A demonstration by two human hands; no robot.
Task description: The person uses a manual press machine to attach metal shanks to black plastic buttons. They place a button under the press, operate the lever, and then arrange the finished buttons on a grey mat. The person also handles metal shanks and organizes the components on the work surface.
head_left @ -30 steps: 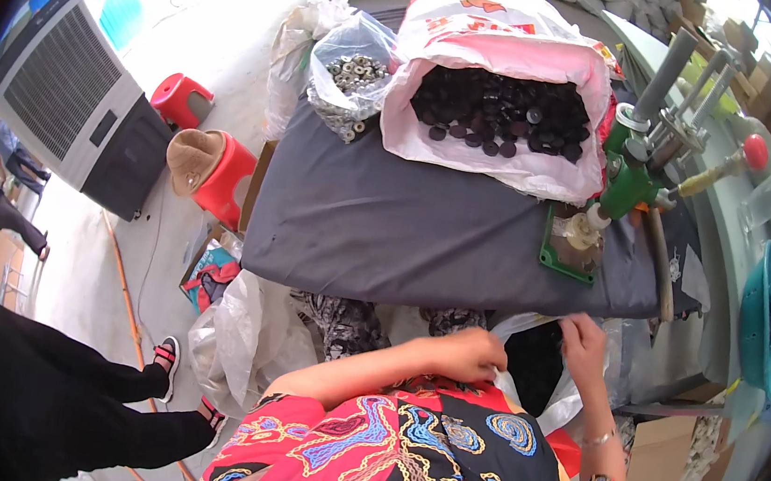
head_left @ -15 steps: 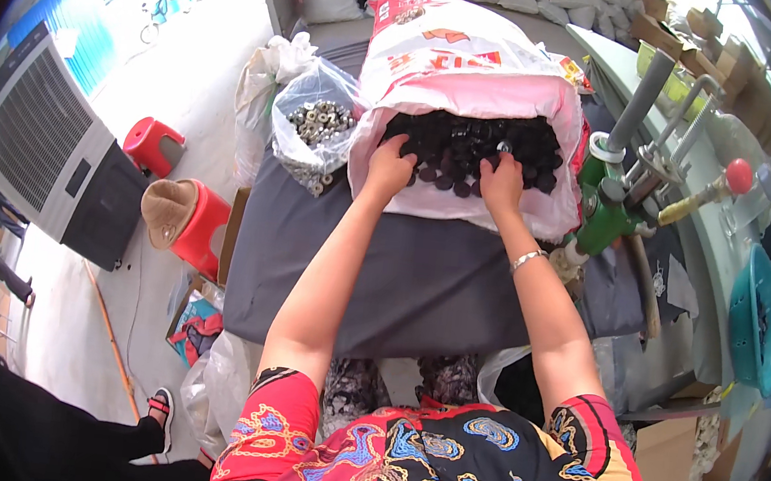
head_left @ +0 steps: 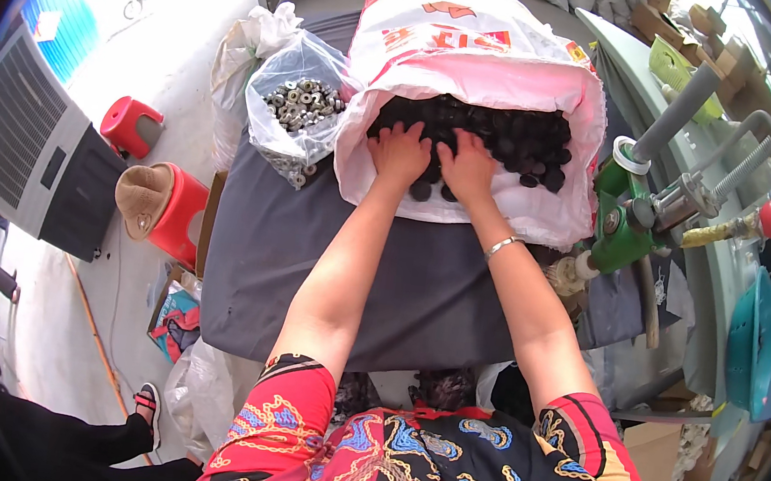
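A white woven sack [head_left: 541, 55] with red print lies on a grey-covered table [head_left: 310, 242], its wide mouth facing me. Inside is a heap of small round black pieces [head_left: 518, 142]. My left hand [head_left: 402, 158] rests on the left part of the heap, fingers spread among the pieces. Close beside it on the right is my right hand [head_left: 470, 169], its fingers apart too and their tips on the black pieces. Neither hand visibly grips anything. To the left of the sack stands a clear plastic bag [head_left: 271, 78] holding metal rings [head_left: 304, 103].
A green hand-press [head_left: 623, 233] with a red-knobbed lever stands right of the sack. Farther right hangs a teal basket [head_left: 746, 344]. On the left are red stools [head_left: 183, 219], a large air cooler [head_left: 34, 138], and another person's foot [head_left: 147, 408].
My right hand has moved left across the heap, closer to my left hand, and its fingers have spread. The left hand's fingers have opened out. The view has shifted slightly.
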